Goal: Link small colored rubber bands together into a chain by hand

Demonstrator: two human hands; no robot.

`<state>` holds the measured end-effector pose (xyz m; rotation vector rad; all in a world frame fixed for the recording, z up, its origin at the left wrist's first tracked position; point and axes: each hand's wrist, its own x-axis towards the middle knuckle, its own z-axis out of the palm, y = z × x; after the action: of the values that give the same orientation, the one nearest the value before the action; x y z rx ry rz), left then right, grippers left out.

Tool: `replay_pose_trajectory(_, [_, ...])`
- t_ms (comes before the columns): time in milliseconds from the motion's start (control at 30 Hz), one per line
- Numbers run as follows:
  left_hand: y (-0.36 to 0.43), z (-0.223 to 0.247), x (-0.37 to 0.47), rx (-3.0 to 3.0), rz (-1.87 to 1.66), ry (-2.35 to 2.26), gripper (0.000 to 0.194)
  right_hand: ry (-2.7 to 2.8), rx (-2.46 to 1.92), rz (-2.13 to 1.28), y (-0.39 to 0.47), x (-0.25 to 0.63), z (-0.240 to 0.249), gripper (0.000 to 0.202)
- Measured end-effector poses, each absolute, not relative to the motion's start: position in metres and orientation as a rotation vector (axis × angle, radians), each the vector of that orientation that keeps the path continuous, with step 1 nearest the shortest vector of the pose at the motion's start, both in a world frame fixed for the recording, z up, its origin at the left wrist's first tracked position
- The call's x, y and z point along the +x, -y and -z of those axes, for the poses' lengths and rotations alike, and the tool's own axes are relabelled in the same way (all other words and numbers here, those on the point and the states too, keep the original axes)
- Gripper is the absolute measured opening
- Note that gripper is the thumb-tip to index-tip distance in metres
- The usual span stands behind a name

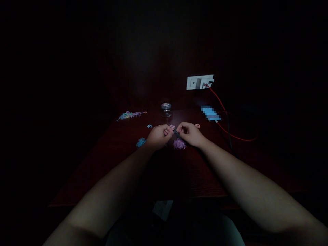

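Between my two hands a thin pale elastic band (175, 132) is held above the dark red table (164, 171). My left hand (159, 136) pinches one side of it, fingers curled. On the other side my right hand (191, 134) grips it between thumb and fingertips. Just behind the fingers lie a few pink bands (172, 126). A heap of purple bands (179, 144) is below my fingertips, nearer to me. Blue bands (140, 142) form a pile left of my left hand. Two light-blue bands (149, 126) and some orange bands (197, 126) lie farther back.
A small clear round jar (166, 111) stands toward the back. At back left is a mixed-colour heap of bands (129, 115). A blurred-out blue rectangular device (210, 113) lies at right, its red cable (234, 137) looping to a wall socket (193, 82). The surroundings are very dark.
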<state>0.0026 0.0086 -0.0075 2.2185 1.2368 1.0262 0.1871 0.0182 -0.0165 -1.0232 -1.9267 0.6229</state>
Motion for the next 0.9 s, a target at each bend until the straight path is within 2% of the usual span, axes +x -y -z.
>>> replay_pose_trajectory(133, [-0.0072, 0.0051, 0.0034, 2.239, -1.022, -1.24, 0.017, 1.946, -0.99, -0.647, -0.016, 0.187, 0.0144, 0.019])
replay_pose_trajectory(333, [-0.0077, 0.004, 0.0031, 2.303, -1.004, -1.224, 0.016, 1.955, -0.98, -0.69, -0.0142, 0.1857, 0.0131, 0.016])
replay_pose_trajectory(500, [-0.0083, 0.005, 0.0036, 2.334, -1.021, -1.208, 0.014, 1.916, -0.941, -0.7, -0.0157, 0.186, 0.0148, 0.027])
replay_pose_trajectory(633, [-0.008, 0.0053, 0.004, 2.334, -1.004, -1.211, 0.014, 1.961, -0.933, -0.663, -0.0148, 0.1868, 0.0144, 0.012])
replay_pose_trajectory(900, [-0.0079, 0.0055, 0.0032, 2.371, -1.027, -1.213, 0.013, 1.96, -0.971, -0.68, -0.0133, 0.1855, 0.0139, 0.011])
